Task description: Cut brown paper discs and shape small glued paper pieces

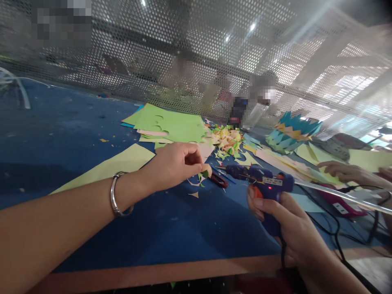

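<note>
My right hand (288,224) grips a dark blue hot glue gun (257,174) with an orange trigger and a small red light lit. A long clear glue stick (339,195) sticks out of its back, and the nozzle points left. In my left hand (177,165), thumb and forefinger pinch a small curled paper piece (206,170), pale yellow and green, just left of the nozzle tip. A gap seems to lie between tip and paper. Dark red scissors (219,179) lie on the blue table just beyond, among paper scraps (193,194).
Green paper sheets (171,124) with cut-out edges lie behind my left hand, beside a heap of small paper pieces (228,141). A layered paper crown shape (292,132) stands back right. Another person's hand (346,171) rests on paper near a magenta power strip (343,203) and black cables.
</note>
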Action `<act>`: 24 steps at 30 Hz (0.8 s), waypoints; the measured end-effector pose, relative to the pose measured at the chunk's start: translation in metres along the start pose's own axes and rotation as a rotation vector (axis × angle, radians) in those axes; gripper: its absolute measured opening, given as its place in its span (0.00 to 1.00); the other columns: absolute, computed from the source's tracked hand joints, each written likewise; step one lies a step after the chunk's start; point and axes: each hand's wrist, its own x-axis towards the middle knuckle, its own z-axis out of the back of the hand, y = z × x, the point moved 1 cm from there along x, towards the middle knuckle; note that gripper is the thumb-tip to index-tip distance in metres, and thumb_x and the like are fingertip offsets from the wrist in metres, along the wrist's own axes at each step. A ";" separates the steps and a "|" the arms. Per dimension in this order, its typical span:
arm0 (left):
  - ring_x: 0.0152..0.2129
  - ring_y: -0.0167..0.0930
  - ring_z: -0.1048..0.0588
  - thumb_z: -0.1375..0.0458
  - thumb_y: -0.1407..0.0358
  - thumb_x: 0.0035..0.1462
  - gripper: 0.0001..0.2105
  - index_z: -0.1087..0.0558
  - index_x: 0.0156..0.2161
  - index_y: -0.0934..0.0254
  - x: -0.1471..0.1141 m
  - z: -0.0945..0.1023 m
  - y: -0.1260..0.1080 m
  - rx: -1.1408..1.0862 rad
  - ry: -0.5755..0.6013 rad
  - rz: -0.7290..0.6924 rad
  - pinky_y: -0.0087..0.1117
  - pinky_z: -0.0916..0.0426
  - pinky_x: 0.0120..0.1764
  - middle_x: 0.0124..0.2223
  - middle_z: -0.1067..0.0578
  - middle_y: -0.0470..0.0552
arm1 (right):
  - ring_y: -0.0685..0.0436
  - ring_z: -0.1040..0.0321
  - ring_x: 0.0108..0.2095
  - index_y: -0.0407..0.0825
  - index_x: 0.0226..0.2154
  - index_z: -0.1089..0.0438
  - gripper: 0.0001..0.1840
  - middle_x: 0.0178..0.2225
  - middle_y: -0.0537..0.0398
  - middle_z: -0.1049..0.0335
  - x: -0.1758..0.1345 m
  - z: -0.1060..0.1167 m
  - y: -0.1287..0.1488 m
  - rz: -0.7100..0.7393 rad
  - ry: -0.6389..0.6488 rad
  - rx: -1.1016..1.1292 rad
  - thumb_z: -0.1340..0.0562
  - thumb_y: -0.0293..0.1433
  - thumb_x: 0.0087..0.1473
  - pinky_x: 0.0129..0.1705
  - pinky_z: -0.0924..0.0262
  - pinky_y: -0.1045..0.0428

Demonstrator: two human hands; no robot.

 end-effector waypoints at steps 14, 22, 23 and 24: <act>0.27 0.31 0.25 0.39 0.62 0.59 0.06 0.23 0.33 0.62 -0.004 -0.003 -0.011 0.084 0.054 -0.060 0.31 0.34 0.30 0.30 0.22 0.48 | 0.49 0.47 0.24 0.50 0.23 0.36 0.18 0.21 0.60 0.44 0.002 -0.002 -0.002 0.048 0.118 -0.176 0.38 0.44 0.55 0.25 0.51 0.53; 0.27 0.31 0.25 0.39 0.63 0.58 0.06 0.23 0.33 0.62 -0.006 -0.003 -0.014 0.121 0.051 -0.065 0.31 0.34 0.31 0.30 0.21 0.48 | 0.48 0.47 0.24 0.50 0.23 0.36 0.18 0.21 0.60 0.44 0.000 0.000 0.000 0.042 0.108 -0.273 0.40 0.45 0.55 0.25 0.49 0.53; 0.27 0.31 0.25 0.39 0.63 0.58 0.06 0.23 0.33 0.62 -0.006 -0.003 -0.014 0.125 0.051 -0.062 0.30 0.35 0.30 0.29 0.21 0.48 | 0.48 0.47 0.24 0.51 0.22 0.37 0.18 0.21 0.60 0.44 -0.001 -0.001 0.001 0.045 0.108 -0.276 0.40 0.44 0.55 0.25 0.49 0.53; 0.26 0.31 0.25 0.40 0.63 0.59 0.06 0.23 0.33 0.62 -0.006 -0.003 -0.014 0.129 0.053 -0.059 0.30 0.35 0.30 0.29 0.22 0.48 | 0.48 0.47 0.24 0.51 0.22 0.37 0.18 0.21 0.60 0.44 -0.001 -0.001 0.002 0.048 0.108 -0.281 0.40 0.44 0.55 0.24 0.50 0.53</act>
